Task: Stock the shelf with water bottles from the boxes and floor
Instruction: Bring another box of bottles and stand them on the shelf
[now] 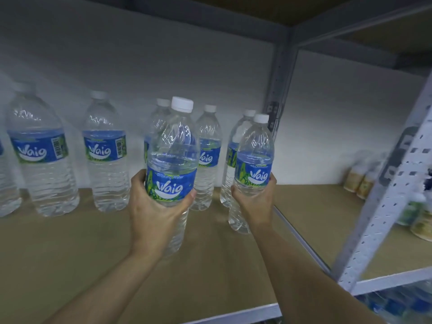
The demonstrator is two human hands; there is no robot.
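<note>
- The left hand (154,206) has its grip closed round the label band of one water bottle, the left bottle (173,146), thumb on one side and fingers wrapped behind.
- The right hand (252,197) grasps a second one, the right bottle (254,155), just below its label, in the same wrapped way.
- Both stand upright, caps up, so the long axis of each is vertical and already suits setting down.
- The shelf (70,253) is a brown board; a back row (106,155) of the same bottles stands along the wall (140,66), with bare board in front of it.
- The right bottle sits lower and deeper in, just in front of the rightmost bottle of that row and near the grey post (278,90). Its base looks close to the board, but I cannot tell whether it touches.
- The left bottle is held higher and nearer the person, in front of the middle of the row. Its base is partly hidden by the wrist.
- Judging from this, the right hand is nearer to a placing spot and needs only a short straight lowering. The left must travel forward and down.
- Risk: knocking the back row while pushing in.
</note>
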